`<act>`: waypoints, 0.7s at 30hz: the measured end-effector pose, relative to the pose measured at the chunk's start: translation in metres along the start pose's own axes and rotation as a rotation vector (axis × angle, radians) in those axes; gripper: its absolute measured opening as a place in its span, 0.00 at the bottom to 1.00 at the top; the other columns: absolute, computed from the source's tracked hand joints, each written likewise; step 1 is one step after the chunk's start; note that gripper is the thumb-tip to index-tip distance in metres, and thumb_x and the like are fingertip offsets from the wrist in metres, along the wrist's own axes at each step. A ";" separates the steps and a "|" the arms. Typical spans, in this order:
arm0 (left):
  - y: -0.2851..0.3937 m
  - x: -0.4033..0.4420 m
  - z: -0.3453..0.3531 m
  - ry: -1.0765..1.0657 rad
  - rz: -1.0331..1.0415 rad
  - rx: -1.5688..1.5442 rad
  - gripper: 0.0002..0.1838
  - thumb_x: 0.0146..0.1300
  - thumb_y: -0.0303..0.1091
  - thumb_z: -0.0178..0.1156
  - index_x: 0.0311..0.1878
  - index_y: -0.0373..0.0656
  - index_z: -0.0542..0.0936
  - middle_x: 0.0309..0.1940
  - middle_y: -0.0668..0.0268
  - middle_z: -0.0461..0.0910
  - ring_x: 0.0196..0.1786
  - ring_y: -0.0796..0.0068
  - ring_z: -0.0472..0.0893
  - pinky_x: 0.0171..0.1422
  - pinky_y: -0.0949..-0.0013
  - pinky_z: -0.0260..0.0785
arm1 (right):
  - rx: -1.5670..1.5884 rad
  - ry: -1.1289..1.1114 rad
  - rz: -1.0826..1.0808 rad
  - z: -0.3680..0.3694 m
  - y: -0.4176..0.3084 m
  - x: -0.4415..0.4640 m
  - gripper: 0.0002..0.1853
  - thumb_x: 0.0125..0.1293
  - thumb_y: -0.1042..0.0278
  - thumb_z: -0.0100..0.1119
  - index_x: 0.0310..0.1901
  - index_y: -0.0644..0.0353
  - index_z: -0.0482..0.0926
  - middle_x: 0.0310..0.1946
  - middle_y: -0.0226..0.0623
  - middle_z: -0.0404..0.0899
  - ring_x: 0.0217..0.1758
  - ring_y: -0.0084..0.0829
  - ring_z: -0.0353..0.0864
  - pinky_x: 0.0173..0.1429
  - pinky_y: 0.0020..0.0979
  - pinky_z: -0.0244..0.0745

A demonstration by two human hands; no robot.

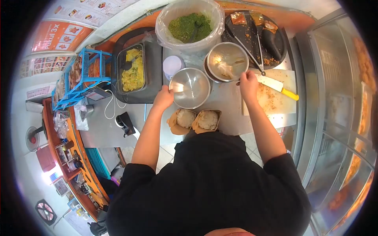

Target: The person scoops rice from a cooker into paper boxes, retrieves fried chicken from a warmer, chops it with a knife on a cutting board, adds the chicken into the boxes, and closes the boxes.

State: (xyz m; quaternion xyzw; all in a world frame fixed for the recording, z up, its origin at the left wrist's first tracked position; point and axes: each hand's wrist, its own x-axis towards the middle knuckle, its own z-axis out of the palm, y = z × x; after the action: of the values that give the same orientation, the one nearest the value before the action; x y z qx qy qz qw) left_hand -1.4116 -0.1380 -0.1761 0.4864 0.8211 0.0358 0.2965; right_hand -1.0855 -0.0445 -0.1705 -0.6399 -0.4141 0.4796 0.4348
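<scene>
The empty steel bowl (pixel 197 84) sat near the centre of the frame, with the left hand (pixel 163 97) at its left rim — thumb and fingers drawn together on the edge, by the look of it. The right hand (pixel 248 83), right of centre, had its fingers curled against the lower right edge of a second bowl (pixel 221 50), in which a few pale pieces of food (pixel 225 70) lay; whether they were clamped on that rim or only resting there, I could not tell. The second bowl was up and to the right of the first, close beside it.

Just below the empty steel bowl, two open cartons (pixel 174 126) of white rice (pixel 186 118) stood side by side, near the person's black shirt (pixel 212 165). A cutting board (pixel 288 78) with a yellow-handled knife (pixel 275 85) lay at the right, tongs (pixel 260 53) lay across a dark round tray (pixel 247 30) in the upper right, and a lined tub (pixel 165 33) of green mash (pixel 193 26) stood at the top middle.

The step in hand looked like arranging the bowls while the cartons waited — the rice bore no topping. The next move seemed to call for a steady, level hold on the second bowl, so that its food stayed inside
</scene>
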 end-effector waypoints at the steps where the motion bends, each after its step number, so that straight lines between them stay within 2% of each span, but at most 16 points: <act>1: 0.003 0.001 -0.001 -0.012 -0.037 0.018 0.19 0.67 0.43 0.48 0.49 0.36 0.74 0.44 0.41 0.79 0.51 0.40 0.77 0.55 0.50 0.68 | -0.118 0.024 -0.004 0.002 0.001 -0.001 0.10 0.64 0.68 0.55 0.31 0.67 0.74 0.21 0.38 0.76 0.21 0.27 0.76 0.27 0.30 0.72; 3: 0.010 0.001 -0.005 -0.010 -0.073 0.034 0.18 0.66 0.41 0.49 0.46 0.35 0.74 0.43 0.41 0.79 0.50 0.39 0.78 0.54 0.49 0.69 | -0.177 0.029 -0.056 0.007 0.020 0.005 0.10 0.64 0.68 0.55 0.32 0.67 0.74 0.21 0.40 0.76 0.22 0.29 0.75 0.29 0.32 0.72; 5: 0.014 -0.005 -0.006 0.032 -0.017 0.026 0.14 0.64 0.39 0.50 0.40 0.35 0.73 0.40 0.42 0.80 0.46 0.39 0.78 0.50 0.48 0.69 | -0.230 0.048 -0.099 0.013 0.034 0.008 0.10 0.64 0.68 0.56 0.31 0.67 0.73 0.21 0.43 0.75 0.24 0.33 0.74 0.33 0.35 0.70; 6: 0.015 -0.007 -0.007 0.042 -0.016 0.026 0.14 0.64 0.39 0.50 0.40 0.35 0.73 0.40 0.42 0.80 0.46 0.39 0.78 0.50 0.48 0.69 | -0.224 0.046 -0.108 0.014 0.036 0.007 0.10 0.64 0.68 0.56 0.31 0.67 0.73 0.21 0.43 0.75 0.24 0.33 0.74 0.33 0.35 0.70; 9: 0.017 -0.017 -0.008 0.088 0.018 -0.074 0.12 0.63 0.37 0.50 0.39 0.35 0.72 0.37 0.43 0.80 0.43 0.39 0.79 0.47 0.49 0.69 | -0.232 0.021 -0.142 0.010 0.028 -0.003 0.10 0.64 0.68 0.56 0.32 0.66 0.73 0.21 0.42 0.75 0.24 0.32 0.73 0.32 0.34 0.69; 11: 0.018 -0.026 -0.009 0.173 0.034 -0.146 0.12 0.64 0.36 0.53 0.40 0.35 0.72 0.34 0.44 0.80 0.39 0.41 0.79 0.44 0.48 0.69 | -0.132 0.087 -0.171 0.004 0.011 -0.012 0.10 0.66 0.68 0.56 0.32 0.65 0.72 0.20 0.37 0.73 0.24 0.28 0.71 0.31 0.33 0.68; 15: 0.024 -0.052 -0.017 0.261 0.072 -0.217 0.13 0.65 0.38 0.52 0.40 0.36 0.74 0.36 0.42 0.80 0.43 0.38 0.79 0.47 0.47 0.70 | 0.028 0.109 -0.121 -0.037 0.016 -0.016 0.10 0.68 0.67 0.53 0.33 0.66 0.71 0.22 0.33 0.72 0.26 0.23 0.70 0.32 0.30 0.68; 17: 0.037 -0.066 -0.015 0.644 0.269 0.147 0.15 0.67 0.42 0.51 0.44 0.37 0.75 0.36 0.42 0.80 0.40 0.41 0.80 0.45 0.49 0.72 | 0.026 0.110 -0.063 -0.066 0.009 -0.035 0.11 0.70 0.67 0.51 0.33 0.66 0.72 0.23 0.31 0.72 0.28 0.21 0.69 0.33 0.27 0.67; 18: 0.055 -0.069 -0.021 0.644 0.278 0.147 0.15 0.67 0.42 0.51 0.44 0.37 0.75 0.36 0.42 0.80 0.40 0.41 0.80 0.45 0.49 0.72 | 0.030 0.118 -0.065 -0.078 0.016 -0.041 0.11 0.70 0.67 0.51 0.33 0.66 0.72 0.23 0.31 0.72 0.28 0.21 0.69 0.33 0.27 0.67; 20: 0.091 -0.080 -0.024 -0.035 0.122 0.135 0.19 0.68 0.45 0.50 0.49 0.37 0.74 0.41 0.42 0.79 0.41 0.42 0.80 0.44 0.53 0.73 | -0.024 0.143 -0.050 -0.099 0.037 -0.055 0.11 0.70 0.68 0.49 0.33 0.66 0.72 0.26 0.32 0.73 0.29 0.21 0.69 0.34 0.27 0.68; 21: 0.091 -0.062 0.001 -0.184 0.114 -0.028 0.20 0.69 0.45 0.49 0.53 0.38 0.72 0.43 0.44 0.79 0.41 0.44 0.81 0.44 0.54 0.74 | -0.028 0.144 -0.052 -0.106 0.048 -0.063 0.11 0.70 0.68 0.49 0.33 0.66 0.72 0.26 0.32 0.73 0.29 0.21 0.69 0.34 0.27 0.68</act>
State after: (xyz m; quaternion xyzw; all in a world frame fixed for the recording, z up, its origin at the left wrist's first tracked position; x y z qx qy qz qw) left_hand -1.3183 -0.1416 -0.1172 0.5294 0.7608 0.0192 0.3749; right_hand -0.9889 -0.1343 -0.1830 -0.6678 -0.4049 0.4152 0.4666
